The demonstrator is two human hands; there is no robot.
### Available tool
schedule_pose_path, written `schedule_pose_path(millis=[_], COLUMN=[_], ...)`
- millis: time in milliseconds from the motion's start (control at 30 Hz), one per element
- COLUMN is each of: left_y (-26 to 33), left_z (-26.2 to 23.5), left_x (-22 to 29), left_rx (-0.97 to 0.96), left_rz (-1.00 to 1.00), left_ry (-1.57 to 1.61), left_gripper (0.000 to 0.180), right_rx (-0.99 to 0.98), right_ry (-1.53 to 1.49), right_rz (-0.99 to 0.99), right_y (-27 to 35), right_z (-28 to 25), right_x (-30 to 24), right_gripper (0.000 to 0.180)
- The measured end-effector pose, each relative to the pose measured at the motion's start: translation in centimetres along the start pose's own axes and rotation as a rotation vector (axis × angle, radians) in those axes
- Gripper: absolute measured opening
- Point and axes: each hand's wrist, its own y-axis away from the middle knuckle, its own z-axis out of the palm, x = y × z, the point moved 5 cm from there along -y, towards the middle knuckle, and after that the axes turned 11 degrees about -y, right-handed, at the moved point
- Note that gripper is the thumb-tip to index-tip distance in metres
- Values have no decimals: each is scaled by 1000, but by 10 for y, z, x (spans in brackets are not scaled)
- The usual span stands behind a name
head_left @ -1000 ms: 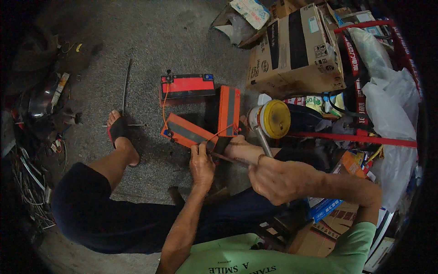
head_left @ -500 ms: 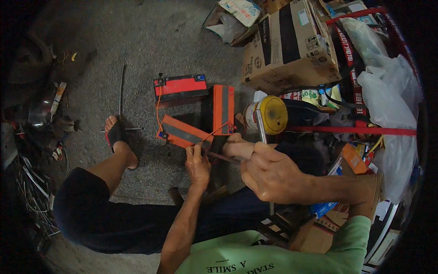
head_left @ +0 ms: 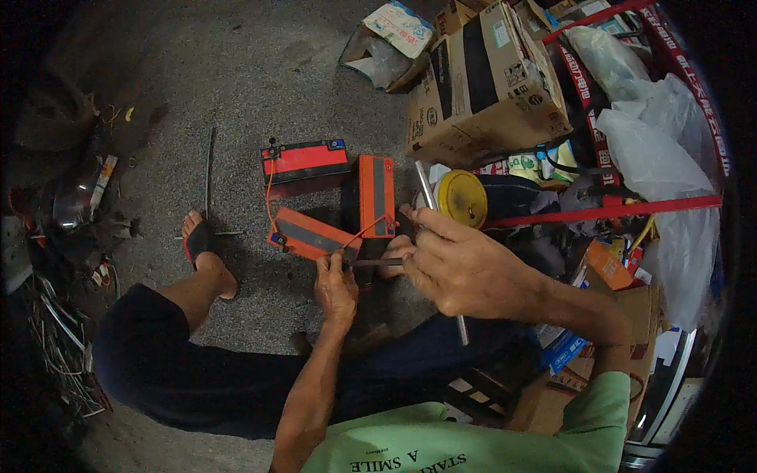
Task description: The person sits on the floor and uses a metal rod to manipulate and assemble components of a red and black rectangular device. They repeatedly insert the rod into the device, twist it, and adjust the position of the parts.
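Three box-shaped batteries are on the floor: a red one (head_left: 303, 161) at the back, an orange one with a grey stripe (head_left: 377, 197) on the right, and a similar one (head_left: 311, 233) lying slanted in front. My right hand (head_left: 465, 264) grips a T-handle wrench (head_left: 426, 185) by its crossbar; its shaft points left toward the slanted battery's near corner. At that corner my left hand (head_left: 337, 288) pinches the end of an orange wire (head_left: 369, 227) from the right battery, beside the wrench tip. The fingertips partly hide the contact. A second orange wire (head_left: 269, 189) links the back and slanted batteries.
A yellow-lidded tub (head_left: 461, 199) stands right of the batteries, with a large cardboard box (head_left: 489, 87) behind it. Plastic bags (head_left: 654, 150) and a red strap (head_left: 599, 213) lie at right. A metal rod (head_left: 210, 173) lies near my sandalled foot (head_left: 203, 244); scrap strips (head_left: 67, 339) lie far left.
My right hand has turned the wrench, and its crossbar has swung and shifted left. My left hand stays at the slanted battery's corner. The whole view has shifted slightly.
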Motion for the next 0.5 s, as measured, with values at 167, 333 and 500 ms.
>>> schedule_pose_path(millis=[167,333,500], left_y=[0,-2,-3], left_z=[-4,-6,-13], left_x=[9,15,21], left_rx=[41,113,72], left_rz=[107,241,155], left_ry=[-169,-250,-163], left_gripper=[28,27,24], right_rx=[-36,68,-11], right_ry=[-50,-68,1], right_rz=[-10,43,-52], right_y=[7,15,24], right_z=[-4,-1,3], right_x=[-12,-13,-17], right_gripper=[20,20,25])
